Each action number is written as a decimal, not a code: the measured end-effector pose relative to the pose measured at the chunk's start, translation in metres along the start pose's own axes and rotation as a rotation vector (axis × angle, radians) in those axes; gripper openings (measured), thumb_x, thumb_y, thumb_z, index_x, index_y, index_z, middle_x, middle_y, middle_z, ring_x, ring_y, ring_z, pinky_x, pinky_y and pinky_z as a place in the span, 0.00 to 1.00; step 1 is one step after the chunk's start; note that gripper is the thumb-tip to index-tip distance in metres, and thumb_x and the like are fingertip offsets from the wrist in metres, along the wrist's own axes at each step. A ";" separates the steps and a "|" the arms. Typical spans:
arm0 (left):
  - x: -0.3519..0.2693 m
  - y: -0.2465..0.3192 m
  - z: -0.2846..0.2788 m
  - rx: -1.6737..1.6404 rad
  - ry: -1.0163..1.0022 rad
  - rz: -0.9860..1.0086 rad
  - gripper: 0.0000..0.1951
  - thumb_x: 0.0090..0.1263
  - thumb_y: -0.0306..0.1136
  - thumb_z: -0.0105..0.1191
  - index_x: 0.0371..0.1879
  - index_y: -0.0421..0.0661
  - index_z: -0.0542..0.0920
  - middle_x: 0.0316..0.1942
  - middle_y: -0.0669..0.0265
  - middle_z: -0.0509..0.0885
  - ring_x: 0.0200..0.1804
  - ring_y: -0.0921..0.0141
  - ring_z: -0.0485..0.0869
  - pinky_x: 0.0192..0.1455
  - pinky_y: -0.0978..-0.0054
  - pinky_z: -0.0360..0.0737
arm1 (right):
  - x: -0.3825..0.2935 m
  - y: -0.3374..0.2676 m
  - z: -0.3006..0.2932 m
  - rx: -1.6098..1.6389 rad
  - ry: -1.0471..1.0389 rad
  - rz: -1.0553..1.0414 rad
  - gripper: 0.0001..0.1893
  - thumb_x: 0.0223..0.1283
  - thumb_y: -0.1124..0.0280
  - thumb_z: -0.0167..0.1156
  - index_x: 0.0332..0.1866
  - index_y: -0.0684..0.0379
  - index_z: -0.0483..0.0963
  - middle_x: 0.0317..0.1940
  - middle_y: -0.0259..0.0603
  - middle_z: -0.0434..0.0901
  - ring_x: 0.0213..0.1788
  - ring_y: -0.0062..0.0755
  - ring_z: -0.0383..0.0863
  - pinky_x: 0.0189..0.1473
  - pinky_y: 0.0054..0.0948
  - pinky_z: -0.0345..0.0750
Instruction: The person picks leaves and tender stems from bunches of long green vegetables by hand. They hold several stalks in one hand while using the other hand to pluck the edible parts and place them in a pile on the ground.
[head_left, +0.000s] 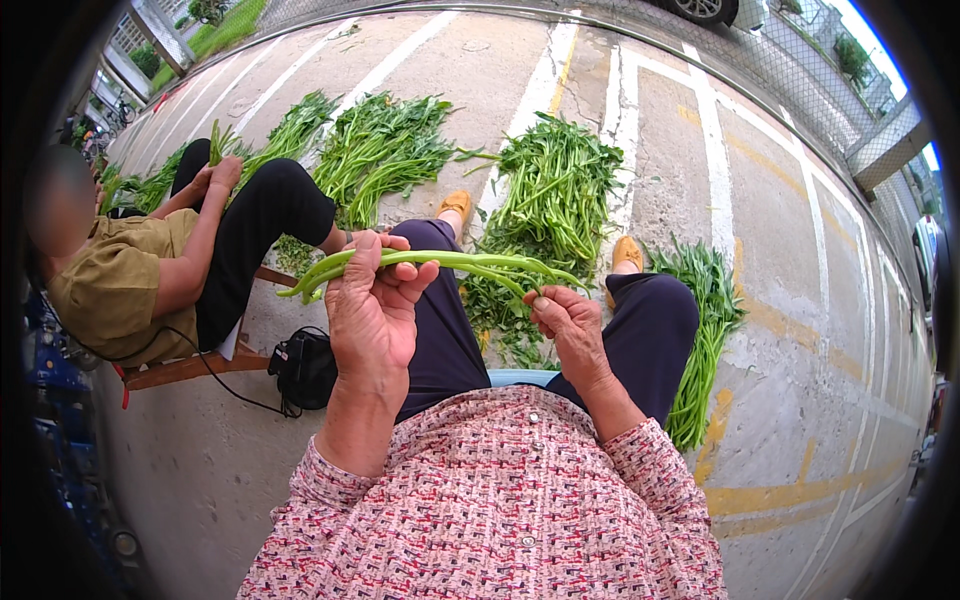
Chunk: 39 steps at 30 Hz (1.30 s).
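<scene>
A few long green vegetable stems (457, 259), bare of most leaves, stretch crosswise in front of me. My left hand (375, 315) grips them near their left part, thumb on the near side and fingers behind. At the right, my right hand (568, 330) pinches the thin end of a stem between thumb and fingertips. Beyond my knees lies a heap of leafy green vegetables (559, 187) on the concrete. Loose plucked leaves (502, 304) are scattered between my feet. A second bundle of long stems (705, 345) rests beside my right leg.
A co-worker (135, 277) sits on a wooden seat (202, 371) at my left, holding green stems. More leafy vegetables (382, 150) lie ahead of that person. A black bag (304, 367) with a cable stands on the ground between us. A mesh fence (817, 82) runs behind.
</scene>
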<state>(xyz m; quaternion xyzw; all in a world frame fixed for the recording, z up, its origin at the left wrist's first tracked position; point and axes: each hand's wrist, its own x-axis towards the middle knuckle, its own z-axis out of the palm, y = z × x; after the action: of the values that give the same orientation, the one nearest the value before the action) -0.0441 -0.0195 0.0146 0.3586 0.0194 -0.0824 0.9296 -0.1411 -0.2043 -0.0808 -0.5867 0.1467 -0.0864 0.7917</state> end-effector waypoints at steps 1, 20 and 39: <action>0.000 -0.001 -0.001 0.011 -0.006 0.011 0.04 0.70 0.30 0.52 0.35 0.42 0.75 0.31 0.62 0.81 0.27 0.75 0.82 0.35 0.68 0.88 | -0.001 0.000 0.001 0.025 0.001 0.009 0.11 0.64 0.68 0.55 0.38 0.66 0.79 0.25 0.29 0.76 0.28 0.14 0.69 0.32 0.16 0.67; 0.000 0.000 -0.007 0.026 0.021 0.048 0.07 0.70 0.32 0.52 0.34 0.41 0.78 0.31 0.62 0.81 0.26 0.76 0.81 0.34 0.69 0.88 | -0.012 0.013 -0.013 0.165 0.086 0.252 0.10 0.56 0.76 0.49 0.38 0.67 0.77 0.23 0.34 0.77 0.19 0.14 0.68 0.21 0.13 0.63; -0.002 -0.010 -0.013 0.081 0.040 -0.063 0.07 0.69 0.31 0.52 0.35 0.39 0.77 0.30 0.62 0.81 0.25 0.75 0.81 0.33 0.67 0.88 | -0.014 0.008 -0.003 0.067 -0.064 0.128 0.10 0.63 0.72 0.53 0.43 0.66 0.78 0.25 0.30 0.77 0.24 0.13 0.66 0.27 0.15 0.64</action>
<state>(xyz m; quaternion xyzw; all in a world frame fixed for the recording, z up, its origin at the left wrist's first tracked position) -0.0478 -0.0177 -0.0017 0.3967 0.0461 -0.1051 0.9108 -0.1553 -0.2005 -0.0876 -0.5515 0.1557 -0.0217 0.8192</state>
